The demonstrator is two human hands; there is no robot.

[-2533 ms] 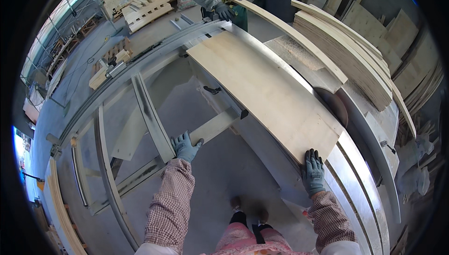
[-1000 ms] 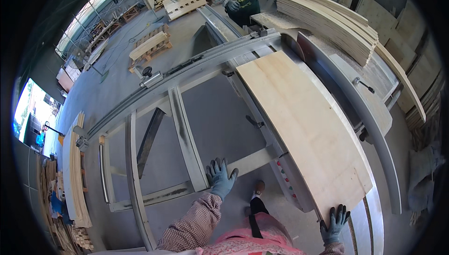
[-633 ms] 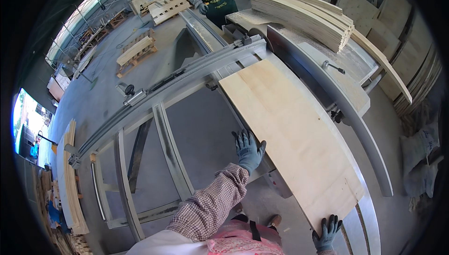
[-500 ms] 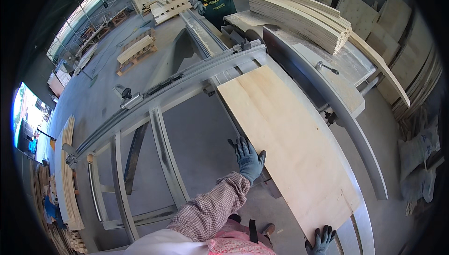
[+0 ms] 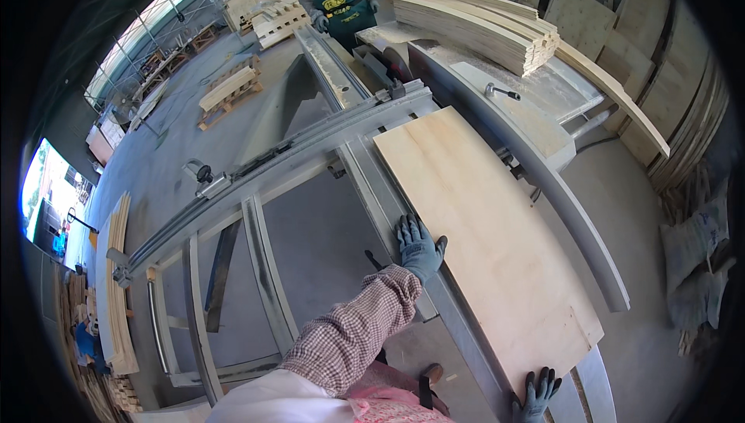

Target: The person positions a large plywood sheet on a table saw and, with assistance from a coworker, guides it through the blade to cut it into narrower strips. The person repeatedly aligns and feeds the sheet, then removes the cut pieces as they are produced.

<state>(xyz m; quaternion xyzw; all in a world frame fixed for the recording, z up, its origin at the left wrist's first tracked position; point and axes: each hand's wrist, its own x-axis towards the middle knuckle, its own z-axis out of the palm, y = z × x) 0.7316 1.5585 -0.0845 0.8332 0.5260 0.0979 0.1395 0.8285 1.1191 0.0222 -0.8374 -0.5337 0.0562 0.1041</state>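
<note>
A long pale plywood board (image 5: 481, 221) lies flat on the metal table of a panel saw, its long right side beside the saw's fence (image 5: 535, 159). My left hand (image 5: 421, 251), in a grey-blue work glove, presses at the board's left edge, thumb on the wood and fingers stretched over the metal rail (image 5: 380, 202). At the board's near end my right hand (image 5: 535, 396), gloved alike, rests with fingers spread against the edge. Part of the saw blade (image 5: 400, 66) shows dark beyond the board's far end.
A co-worker in a green apron (image 5: 341, 4) stands beyond the saw. Stacked plywood strips (image 5: 481, 31) lie on the table past the fence. The open support frame (image 5: 268, 268) with a crossbar (image 5: 272, 161) extends left. Leaning sheets (image 5: 636, 27) line the right wall.
The board has shifted right across the table, toward the fence, exposing more of the rail on its left. Both hands have moved with it. The view has shifted slightly.
</note>
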